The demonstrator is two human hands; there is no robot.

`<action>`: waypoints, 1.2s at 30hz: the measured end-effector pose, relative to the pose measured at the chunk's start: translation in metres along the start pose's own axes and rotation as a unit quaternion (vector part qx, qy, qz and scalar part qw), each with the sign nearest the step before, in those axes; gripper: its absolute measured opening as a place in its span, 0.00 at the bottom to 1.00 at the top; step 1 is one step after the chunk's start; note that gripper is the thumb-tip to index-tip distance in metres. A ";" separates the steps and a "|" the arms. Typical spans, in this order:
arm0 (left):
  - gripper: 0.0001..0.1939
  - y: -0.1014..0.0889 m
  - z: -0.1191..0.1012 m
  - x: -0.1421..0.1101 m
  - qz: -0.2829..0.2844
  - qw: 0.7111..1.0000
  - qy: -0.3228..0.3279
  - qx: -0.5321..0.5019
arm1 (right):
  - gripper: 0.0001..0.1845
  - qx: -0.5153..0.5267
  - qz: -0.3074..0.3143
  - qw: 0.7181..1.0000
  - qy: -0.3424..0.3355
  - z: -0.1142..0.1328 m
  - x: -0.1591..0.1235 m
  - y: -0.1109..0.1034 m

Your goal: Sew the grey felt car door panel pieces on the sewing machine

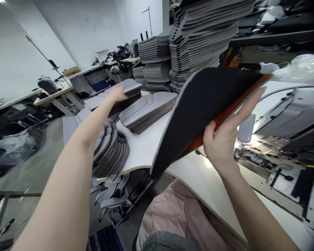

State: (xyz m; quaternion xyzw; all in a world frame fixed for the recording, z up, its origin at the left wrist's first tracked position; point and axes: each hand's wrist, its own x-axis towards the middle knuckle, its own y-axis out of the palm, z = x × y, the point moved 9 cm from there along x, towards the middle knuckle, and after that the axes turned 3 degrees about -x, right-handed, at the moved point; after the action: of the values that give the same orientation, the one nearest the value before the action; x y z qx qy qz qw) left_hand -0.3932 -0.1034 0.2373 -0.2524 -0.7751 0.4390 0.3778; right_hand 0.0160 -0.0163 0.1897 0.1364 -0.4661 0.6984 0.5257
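Observation:
My right hand (223, 139) grips a large curved panel (199, 104), dark on the face turned to me, by its lower right side, with the thumb on the near face. Along that side runs an orange strip (221, 116). The panel is tilted up over the table edge. My left hand (117, 93) is stretched out to a stack of grey panels (132, 87) at the far left of the table; motion blurs its fingers, so their grip is unclear. Beside it lie another grey stack (149, 108) and a pile of curved grey pieces (113, 153), partly behind my left forearm.
A sewing machine (295, 115) stands on the white table (136, 148) at the right. Tall stacks of grey panels (199, 42) rise at the back. Below the table edge is a heap of grey scraps (115, 195). Further workbenches (54, 96) line the wall.

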 end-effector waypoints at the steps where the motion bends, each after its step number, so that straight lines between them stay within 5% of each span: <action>1: 0.28 -0.010 0.031 -0.004 -0.025 0.996 -0.061 0.063 | 0.40 -0.005 -0.007 1.000 0.014 -0.006 0.001 0.000; 4: 0.24 -0.037 0.076 -0.024 -0.059 0.977 -0.138 0.151 | 0.37 -0.030 0.042 0.998 0.035 -0.034 -0.007 0.022; 6: 0.22 -0.055 0.069 -0.023 -0.079 0.973 -0.120 0.182 | 0.31 -0.027 0.082 0.995 0.054 -0.056 -0.018 0.044; 9: 0.21 -0.068 0.010 -0.004 -0.092 0.970 -0.049 0.220 | 0.27 0.034 0.112 0.986 0.119 -0.083 -0.037 0.073; 12: 0.16 -0.041 -0.092 -0.009 -0.029 0.968 0.065 0.241 | 0.28 0.142 0.099 0.964 0.202 -0.097 -0.053 0.091; 14: 0.19 0.005 -0.164 -0.053 0.101 0.930 0.177 0.307 | 0.29 0.226 0.099 0.930 0.271 -0.103 -0.064 0.099; 17: 0.13 0.074 -0.245 -0.178 0.336 0.841 0.358 0.227 | 0.32 0.350 0.128 0.844 0.386 -0.110 -0.089 0.108; 19: 0.08 0.101 -0.274 -0.257 0.453 0.755 0.451 0.146 | 0.30 0.377 0.121 0.819 0.415 -0.114 -0.103 0.100; 21: 0.07 0.122 -0.288 -0.298 0.524 0.697 0.485 0.075 | 0.24 0.352 0.085 0.836 0.413 -0.121 -0.113 0.082; 23: 0.13 0.145 -0.300 -0.288 0.513 0.717 0.472 0.009 | 0.22 0.316 0.052 0.855 0.407 -0.130 -0.121 0.066; 27: 0.12 0.188 -0.325 -0.192 0.296 0.856 0.407 -0.117 | 0.20 0.239 0.003 0.883 0.404 -0.146 -0.134 0.042; 29: 0.14 0.221 -0.330 -0.167 0.302 0.855 0.390 -0.159 | 0.18 0.167 0.022 0.904 0.392 -0.149 -0.135 0.031; 32: 0.14 0.271 -0.333 -0.162 0.422 0.800 0.362 -0.224 | 0.14 0.065 0.096 0.937 0.330 -0.143 -0.135 0.015; 36: 0.11 0.300 -0.330 -0.159 0.451 0.791 0.271 -0.311 | 0.11 -0.058 0.129 0.985 0.101 -0.112 -0.136 -0.015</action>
State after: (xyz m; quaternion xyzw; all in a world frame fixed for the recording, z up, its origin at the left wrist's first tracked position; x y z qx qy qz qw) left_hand -0.0160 0.0890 0.0268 -0.7860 -0.5335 0.2081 0.2328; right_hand 0.1188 -0.0099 0.0456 -0.0268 -0.4638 0.7428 0.4821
